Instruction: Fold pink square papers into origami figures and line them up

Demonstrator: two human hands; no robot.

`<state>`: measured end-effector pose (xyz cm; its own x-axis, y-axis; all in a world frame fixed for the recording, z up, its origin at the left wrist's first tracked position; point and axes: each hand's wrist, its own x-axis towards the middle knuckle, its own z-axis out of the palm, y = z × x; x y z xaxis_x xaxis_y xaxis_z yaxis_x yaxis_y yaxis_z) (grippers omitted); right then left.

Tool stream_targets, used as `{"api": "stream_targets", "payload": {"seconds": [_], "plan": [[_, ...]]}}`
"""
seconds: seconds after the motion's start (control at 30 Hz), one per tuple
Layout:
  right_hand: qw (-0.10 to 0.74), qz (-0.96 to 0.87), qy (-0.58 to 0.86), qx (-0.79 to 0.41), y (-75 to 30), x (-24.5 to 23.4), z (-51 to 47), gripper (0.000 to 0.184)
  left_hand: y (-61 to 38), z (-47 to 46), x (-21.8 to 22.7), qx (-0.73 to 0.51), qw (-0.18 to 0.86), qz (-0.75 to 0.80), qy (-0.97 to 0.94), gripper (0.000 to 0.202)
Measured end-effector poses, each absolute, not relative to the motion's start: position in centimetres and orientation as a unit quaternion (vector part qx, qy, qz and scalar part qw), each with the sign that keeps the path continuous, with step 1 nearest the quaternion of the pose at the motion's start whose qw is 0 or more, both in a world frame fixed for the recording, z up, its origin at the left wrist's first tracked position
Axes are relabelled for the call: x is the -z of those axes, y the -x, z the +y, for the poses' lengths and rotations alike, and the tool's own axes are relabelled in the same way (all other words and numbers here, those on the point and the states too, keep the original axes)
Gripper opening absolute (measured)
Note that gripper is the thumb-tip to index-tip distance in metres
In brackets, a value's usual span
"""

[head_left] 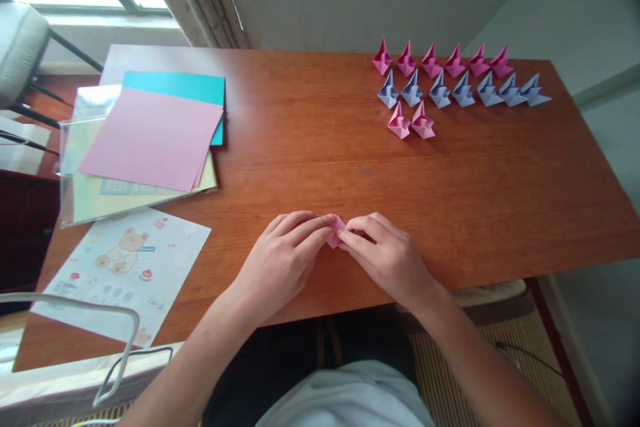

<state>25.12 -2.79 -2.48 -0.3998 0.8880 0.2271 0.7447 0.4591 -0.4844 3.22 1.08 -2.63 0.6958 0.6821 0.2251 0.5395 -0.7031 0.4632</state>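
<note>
A small folded piece of pink paper (pixel 336 232) is held between my two hands, low over the table near its front edge. My left hand (pixel 290 247) pinches it from the left, with fingertips over its upper left side. From the right, my right hand (pixel 383 250) grips it between thumb and fingers. Its lower point shows between the hands; the fingers hide much of the rest. Farther back on the right stand rows of folded paper figures: dark pink ones (pixel 431 63), grey-blue ones (pixel 440 91) and two light pink ones (pixel 399 122).
On the left of the wooden table (pixel 290 147) lie pink sheets (pixel 155 137), a turquoise sheet (pixel 175 83) and a yellowish pad in a clear sleeve (pixel 80 200). A white sheet with a bear print (pixel 165 253) lies nearer. A bent white tube (pixel 75 301) crosses the lower left corner.
</note>
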Motion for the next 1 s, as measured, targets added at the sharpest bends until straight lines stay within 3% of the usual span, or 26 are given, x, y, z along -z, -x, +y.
{"api": "stream_targets", "payload": {"seconds": [0.43, 0.73, 1.0], "plan": [[0.244, -0.788, 0.541, -0.164, -24.6, 2.8, -3.0, 0.018, -4.0, 1.3, 2.5, -0.217, 0.187, 0.364, -0.886, 0.020], [0.275, -0.735, 0.574, -0.232, -24.3, 2.3, -2.1, 0.015, -4.6, 1.5, 2.2, -0.279, 0.258, 0.398, -0.835, 0.015], [0.259, -0.692, 0.618, -0.267, -23.8, 1.4, -1.5, 0.008, -5.0, 1.3, 2.0, -0.284, 0.241, 0.433, -0.821, 0.012]]}}
